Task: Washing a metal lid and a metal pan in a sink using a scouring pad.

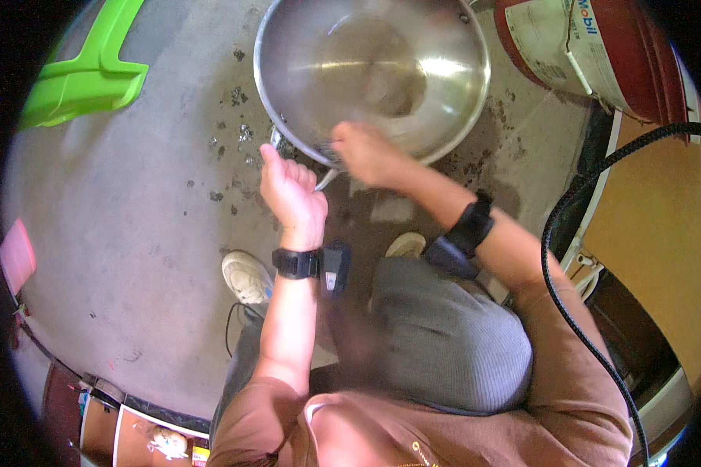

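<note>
A large round stainless steel pan, like a wok [455, 111], stands on the floor before me, with murky liquid at its bottom. My left hand [294, 190] is closed around the pan's metal loop handle [327, 179] at the near left rim. Blurred by motion, my right hand [365, 153] is at the near inner rim, its fingers closed on a small greyish scrubber-like thing [329, 150], too blurred to name surely.
Wet spots and foam lie on the concrete floor [152, 245]. A bright green plastic piece [102, 82] is at upper left, a red-and-white Mobil bucket [607, 58] at upper right. A black braided cable [552, 280] curves down the right side, near a cabinet [648, 222].
</note>
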`<state>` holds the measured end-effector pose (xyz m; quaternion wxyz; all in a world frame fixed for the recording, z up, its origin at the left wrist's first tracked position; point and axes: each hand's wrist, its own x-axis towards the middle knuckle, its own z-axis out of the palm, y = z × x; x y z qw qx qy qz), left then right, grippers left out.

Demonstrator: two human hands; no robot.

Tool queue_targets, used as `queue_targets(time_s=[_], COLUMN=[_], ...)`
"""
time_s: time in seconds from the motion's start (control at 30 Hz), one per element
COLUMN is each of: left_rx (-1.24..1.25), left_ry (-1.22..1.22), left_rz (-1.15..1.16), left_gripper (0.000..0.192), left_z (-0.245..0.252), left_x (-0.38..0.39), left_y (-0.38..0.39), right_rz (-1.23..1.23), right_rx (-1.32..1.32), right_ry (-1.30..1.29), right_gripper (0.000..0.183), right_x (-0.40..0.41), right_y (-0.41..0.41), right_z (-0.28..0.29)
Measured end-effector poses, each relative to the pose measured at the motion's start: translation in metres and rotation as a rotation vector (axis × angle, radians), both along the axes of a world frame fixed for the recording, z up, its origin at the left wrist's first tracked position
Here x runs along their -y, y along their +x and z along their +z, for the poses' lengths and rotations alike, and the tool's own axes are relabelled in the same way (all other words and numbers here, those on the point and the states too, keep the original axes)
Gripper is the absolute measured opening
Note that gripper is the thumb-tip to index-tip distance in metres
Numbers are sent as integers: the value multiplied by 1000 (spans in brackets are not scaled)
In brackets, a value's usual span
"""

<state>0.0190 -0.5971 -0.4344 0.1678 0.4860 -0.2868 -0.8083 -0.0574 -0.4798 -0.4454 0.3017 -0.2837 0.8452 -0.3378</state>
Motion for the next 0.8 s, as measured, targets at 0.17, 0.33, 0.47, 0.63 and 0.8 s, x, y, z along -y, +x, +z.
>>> queue_targets(time_s=[0.17,0.33,0.47,0.63,0.8], left_rx=[80,84,60,101,116], left_ry=[-48,-61,-88,-126,-154], left_rz=[-25,-17,-3,3,-65], left_gripper=[46,45,45,42,42], left_z=[1,14,13,10,29], left_x=[20,10,9,22,44], left_y=[3,0,-1,8,10], right_rz=[160,243,328,237,359], right_rx=[-2,-464,-255,-151,-344], right_ry=[321,543,589,262,578], right_gripper=[18,21,25,24,24], right_x=[-18,-110,-72,-46,-85], right_y=[9,-45,-24,3,-50], right_z=[22,19,8,8,13])
